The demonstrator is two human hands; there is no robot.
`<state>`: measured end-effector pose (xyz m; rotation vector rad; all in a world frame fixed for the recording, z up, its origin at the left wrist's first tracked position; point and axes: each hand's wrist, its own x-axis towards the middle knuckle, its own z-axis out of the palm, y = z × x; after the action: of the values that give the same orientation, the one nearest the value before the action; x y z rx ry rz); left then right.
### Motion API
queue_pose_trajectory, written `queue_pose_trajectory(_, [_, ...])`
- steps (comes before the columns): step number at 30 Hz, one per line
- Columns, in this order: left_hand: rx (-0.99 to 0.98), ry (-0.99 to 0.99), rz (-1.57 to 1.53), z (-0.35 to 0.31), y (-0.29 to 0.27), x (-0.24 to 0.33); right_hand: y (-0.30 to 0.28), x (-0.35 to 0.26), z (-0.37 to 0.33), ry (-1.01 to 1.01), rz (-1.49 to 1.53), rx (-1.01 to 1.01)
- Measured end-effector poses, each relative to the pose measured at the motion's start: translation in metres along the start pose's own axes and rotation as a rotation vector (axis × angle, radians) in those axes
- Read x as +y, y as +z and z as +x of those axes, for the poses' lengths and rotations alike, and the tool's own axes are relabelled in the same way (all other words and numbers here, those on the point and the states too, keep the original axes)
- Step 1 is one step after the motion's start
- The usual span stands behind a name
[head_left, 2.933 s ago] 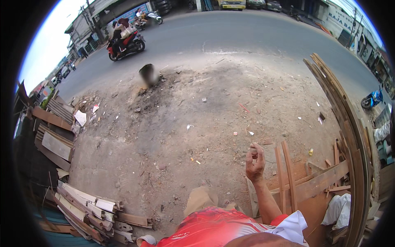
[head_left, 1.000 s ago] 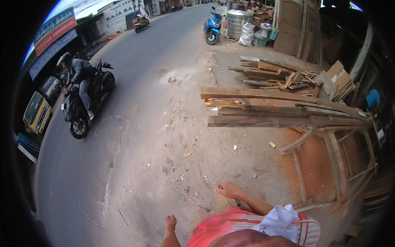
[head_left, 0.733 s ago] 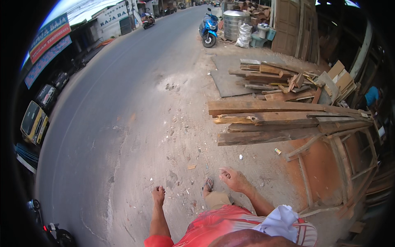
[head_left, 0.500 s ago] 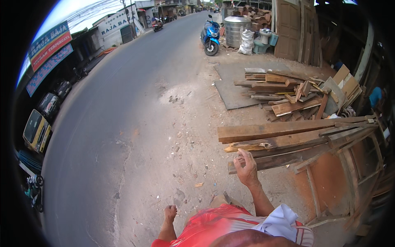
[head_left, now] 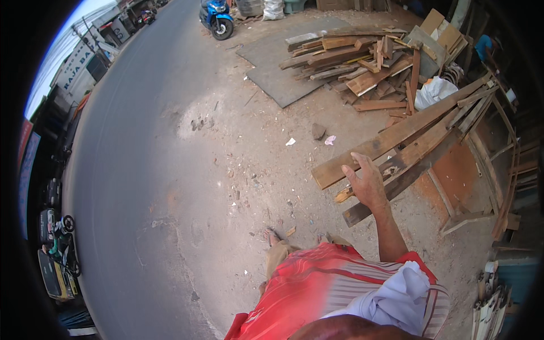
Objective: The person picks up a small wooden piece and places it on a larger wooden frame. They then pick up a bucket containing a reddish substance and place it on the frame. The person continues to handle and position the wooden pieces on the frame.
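Note:
My right hand (head_left: 369, 186) is held over the near ends of several long planks, thumb and fingers apart, with nothing in its grasp. Beneath its fingers lies a wide brown plank (head_left: 399, 133); I cannot tell whether they touch it. Beside that is a plank with a splintered, yellowish end (head_left: 391, 169), partly hidden by the hand. A darker, weathered plank (head_left: 416, 173) lies nearest to me, passing behind my wrist. My left hand is out of sight, with only a bit of red sleeve showing at the lower edge.
Beyond the planks spreads a heap of scrap timber (head_left: 340, 55) beside a grey flat sheet (head_left: 272, 85). A white sack (head_left: 435, 92) and a stone (head_left: 319, 131) lie nearby. An orange-brown framed panel (head_left: 456, 167) is at right. A blue motorbike (head_left: 219, 25) stands by the road (head_left: 130, 141).
The view has swung to the right, so the planks now slant upward. My right hand has reached farther over them with its fingers spread more. My left hand has left the picture.

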<state>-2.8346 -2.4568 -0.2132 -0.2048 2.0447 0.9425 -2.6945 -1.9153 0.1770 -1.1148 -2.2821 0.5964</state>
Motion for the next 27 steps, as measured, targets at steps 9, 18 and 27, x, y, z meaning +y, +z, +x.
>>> queue_pose_trajectory(9, [0.111, -0.016, -0.397, 0.17, -0.155, 0.207, 0.05, -0.02, 0.011, 0.356, -0.237, 0.363])
queue_pose_trajectory(18, [-0.166, 0.134, -0.254, 0.302, -0.119, 0.4, 0.07, -0.028, 0.036, 0.595, -0.289, 0.454])
queue_pose_trajectory(27, [-0.329, 0.088, 0.031, 0.329, -0.047, 0.511, 0.068, 0.002, 0.098, 0.82, -0.287, 0.588])
